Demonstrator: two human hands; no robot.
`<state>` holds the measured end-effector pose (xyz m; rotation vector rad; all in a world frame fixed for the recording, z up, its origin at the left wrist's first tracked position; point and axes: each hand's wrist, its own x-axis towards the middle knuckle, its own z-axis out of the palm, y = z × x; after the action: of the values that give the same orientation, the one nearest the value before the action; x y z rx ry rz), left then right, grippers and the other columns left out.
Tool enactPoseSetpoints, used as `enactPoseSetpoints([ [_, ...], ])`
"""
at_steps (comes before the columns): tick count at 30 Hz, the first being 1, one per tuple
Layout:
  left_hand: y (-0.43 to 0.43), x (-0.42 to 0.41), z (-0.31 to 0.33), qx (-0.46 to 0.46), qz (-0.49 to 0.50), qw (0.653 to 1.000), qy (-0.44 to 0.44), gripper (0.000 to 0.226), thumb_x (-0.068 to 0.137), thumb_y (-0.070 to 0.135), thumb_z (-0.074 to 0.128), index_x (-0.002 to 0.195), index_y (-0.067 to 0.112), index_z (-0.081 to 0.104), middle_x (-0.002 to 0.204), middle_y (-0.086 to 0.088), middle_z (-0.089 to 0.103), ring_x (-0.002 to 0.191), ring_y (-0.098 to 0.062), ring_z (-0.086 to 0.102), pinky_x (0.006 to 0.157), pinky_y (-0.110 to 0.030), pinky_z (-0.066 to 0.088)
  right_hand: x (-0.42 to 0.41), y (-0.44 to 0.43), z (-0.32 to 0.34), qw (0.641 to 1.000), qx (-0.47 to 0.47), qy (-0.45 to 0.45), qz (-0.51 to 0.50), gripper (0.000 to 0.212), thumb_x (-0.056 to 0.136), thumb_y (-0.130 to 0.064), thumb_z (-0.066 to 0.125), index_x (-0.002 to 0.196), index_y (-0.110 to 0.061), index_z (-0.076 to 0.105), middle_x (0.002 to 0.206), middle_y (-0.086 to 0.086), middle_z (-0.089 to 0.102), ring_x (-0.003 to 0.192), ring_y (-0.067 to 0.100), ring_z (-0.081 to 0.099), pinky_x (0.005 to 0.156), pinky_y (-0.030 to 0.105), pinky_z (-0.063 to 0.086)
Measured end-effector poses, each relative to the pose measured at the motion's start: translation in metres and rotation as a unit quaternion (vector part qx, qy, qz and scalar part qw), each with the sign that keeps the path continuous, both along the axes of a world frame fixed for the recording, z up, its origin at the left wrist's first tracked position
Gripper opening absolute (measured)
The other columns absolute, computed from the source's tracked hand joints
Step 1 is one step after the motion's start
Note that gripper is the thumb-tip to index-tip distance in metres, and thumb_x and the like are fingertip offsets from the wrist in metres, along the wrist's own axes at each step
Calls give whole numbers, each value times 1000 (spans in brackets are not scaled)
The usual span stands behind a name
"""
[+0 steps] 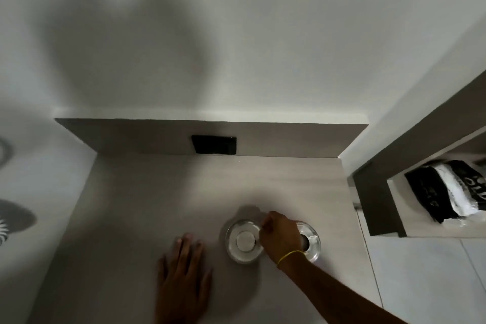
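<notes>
Two clear glass jars stand side by side on a beige counter (157, 192). The left glass jar (243, 241) shows a round pale lid or base in its middle. The right glass jar (310, 242) has a dark centre and is partly hidden by my wrist. My right hand (280, 238) reaches in from the lower right with a yellow band on the wrist; its curled fingers pinch the right rim of the left jar. My left hand (184, 279) lies flat on the counter, fingers spread, to the left of the jars.
A dark backsplash strip with a black socket plate (213, 144) runs along the back of the counter. On the right, a dark-framed niche holds a black-and-white packet (447, 192). White wall rises behind; grey patterned shapes show at the far left edge.
</notes>
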<state>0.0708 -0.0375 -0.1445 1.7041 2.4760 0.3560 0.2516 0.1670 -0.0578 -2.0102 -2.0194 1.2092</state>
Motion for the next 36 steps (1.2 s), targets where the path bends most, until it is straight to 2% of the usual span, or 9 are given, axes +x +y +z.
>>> enactPoseSetpoints([
  [4,3,-1,4,-32,11,999,9,75,107,63,25,153,18,62,170,-13,46,158,-30,36,116,-63,35,-2,-2,-3,1000,-1,26,17,19,79,-12,65,73,-26,53,73,-3,66,79,29,68,65,34,48],
  [8,2,-2,6,-25,7,1000,16,74,106,63,28,153,17,62,170,-14,46,159,-29,36,115,-65,37,2,1,-4,998,-3,51,47,6,81,-15,63,80,-21,63,78,-1,71,77,24,69,71,38,57],
  [12,2,-2,5,-21,9,1000,9,76,106,63,26,157,17,58,171,-14,44,161,-29,33,117,-65,34,29,9,3,990,93,51,95,14,79,-16,59,88,-21,67,89,1,69,81,27,67,73,42,56],
  [15,2,-2,4,-25,6,1000,1,76,107,63,24,158,17,56,172,-14,42,162,-29,30,118,-66,32,55,13,13,976,144,-39,157,39,72,-24,67,111,-28,62,118,0,62,105,30,58,81,48,59],
  [18,0,-3,1,-22,3,1000,-2,74,108,61,25,158,17,56,173,-14,41,162,-30,30,121,-66,30,66,2,20,969,63,-137,196,78,69,-45,71,140,-40,40,151,-6,34,136,29,38,92,56,58],
  [20,-1,-2,0,-21,5,1000,-7,72,108,59,26,158,17,56,174,-13,40,163,-30,30,122,-66,29,67,-9,18,966,52,-144,208,86,69,-46,71,147,-41,35,158,-7,24,142,28,31,95,55,57],
  [24,-1,-2,-1,-8,1,1000,2,68,109,54,29,157,15,58,172,-15,42,162,-31,32,122,-67,30,62,-18,14,965,60,-161,197,86,68,-42,71,147,-38,36,155,-3,28,139,30,36,95,54,56],
  [30,-3,-2,-1,-5,3,1000,8,65,102,49,45,157,15,57,173,-13,41,162,-31,32,123,-65,29,55,-19,17,955,72,-198,209,89,68,-58,65,147,-34,34,149,3,36,130,34,42,91,54,56],
  [36,-3,-1,1,-14,4,1000,8,66,100,49,48,156,16,58,173,-13,42,162,-34,35,121,-68,32,19,-15,44,965,136,-118,193,92,66,-62,65,149,-32,38,139,0,41,123,31,45,87,51,55],
])
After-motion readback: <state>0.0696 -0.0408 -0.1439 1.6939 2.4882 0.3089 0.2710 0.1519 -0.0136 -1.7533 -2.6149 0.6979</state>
